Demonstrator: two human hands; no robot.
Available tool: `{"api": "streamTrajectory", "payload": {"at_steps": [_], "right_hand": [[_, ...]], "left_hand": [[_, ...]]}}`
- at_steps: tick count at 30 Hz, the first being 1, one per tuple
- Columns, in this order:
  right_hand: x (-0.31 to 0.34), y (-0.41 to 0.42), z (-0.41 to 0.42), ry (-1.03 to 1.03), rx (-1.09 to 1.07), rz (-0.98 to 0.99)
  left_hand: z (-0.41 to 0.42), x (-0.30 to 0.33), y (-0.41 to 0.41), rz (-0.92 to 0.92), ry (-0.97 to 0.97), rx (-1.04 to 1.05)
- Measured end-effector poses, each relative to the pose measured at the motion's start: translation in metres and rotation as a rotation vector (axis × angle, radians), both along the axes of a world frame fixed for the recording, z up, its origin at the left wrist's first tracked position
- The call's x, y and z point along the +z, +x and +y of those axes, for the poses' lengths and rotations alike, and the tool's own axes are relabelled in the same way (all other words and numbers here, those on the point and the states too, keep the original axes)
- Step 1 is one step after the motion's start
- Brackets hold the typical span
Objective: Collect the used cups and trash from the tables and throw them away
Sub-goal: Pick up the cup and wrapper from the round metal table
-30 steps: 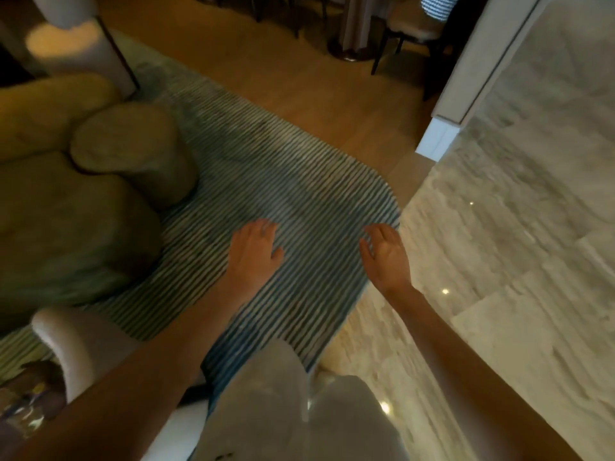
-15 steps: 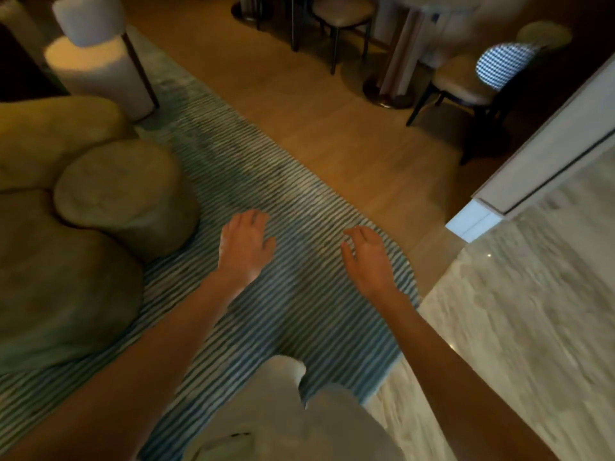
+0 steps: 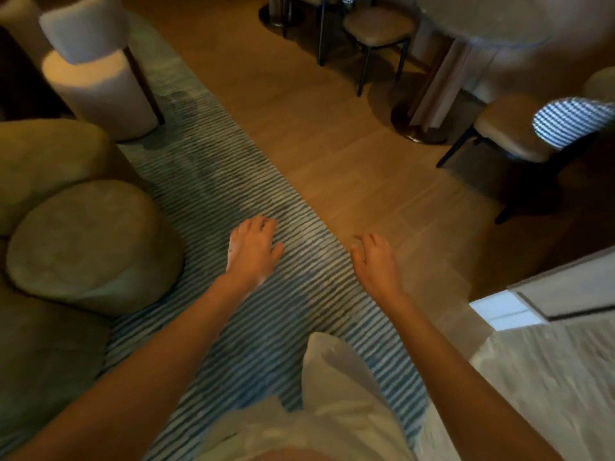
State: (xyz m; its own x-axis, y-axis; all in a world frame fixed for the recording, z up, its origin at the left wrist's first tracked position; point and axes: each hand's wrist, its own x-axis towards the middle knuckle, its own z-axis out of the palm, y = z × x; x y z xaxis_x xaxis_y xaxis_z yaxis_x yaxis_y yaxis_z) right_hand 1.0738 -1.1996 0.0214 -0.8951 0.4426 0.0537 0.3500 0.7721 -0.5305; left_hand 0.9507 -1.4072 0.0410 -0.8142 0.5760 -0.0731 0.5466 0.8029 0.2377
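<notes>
both hands, left hand (image 3: 253, 252) and right hand (image 3: 376, 262), were relaxed and empty, so walking to the round pale stone worktop (image 3: 482, 21) to look for cups seemed best.

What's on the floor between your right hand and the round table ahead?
In the head view, only bare wood floor lies between the right hand and the round table. A stool stands left of that line.

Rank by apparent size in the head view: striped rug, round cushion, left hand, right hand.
1. striped rug
2. round cushion
3. left hand and right hand, which look alike, so I leave them unranked.
</notes>
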Motion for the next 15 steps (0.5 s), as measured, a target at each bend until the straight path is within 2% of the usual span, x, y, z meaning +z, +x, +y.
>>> {"api": "streamTrajectory", "payload": {"at_steps": [6,11,15], "right_hand": [[0.021,-0.144,0.089,0.039,0.151,-0.002],[0.002,-0.255,0.130,0.033,0.262,-0.036],[-0.002,-0.369,0.171,0.025,0.302,-0.045]], "left_hand": [[0.071,0.016,-0.106,-0.009,-0.019,0.149],[0.109,-0.003,-0.199,-0.064,-0.043,0.236],[0.149,-0.011,-0.306,-0.051,-0.027,0.269]]}}
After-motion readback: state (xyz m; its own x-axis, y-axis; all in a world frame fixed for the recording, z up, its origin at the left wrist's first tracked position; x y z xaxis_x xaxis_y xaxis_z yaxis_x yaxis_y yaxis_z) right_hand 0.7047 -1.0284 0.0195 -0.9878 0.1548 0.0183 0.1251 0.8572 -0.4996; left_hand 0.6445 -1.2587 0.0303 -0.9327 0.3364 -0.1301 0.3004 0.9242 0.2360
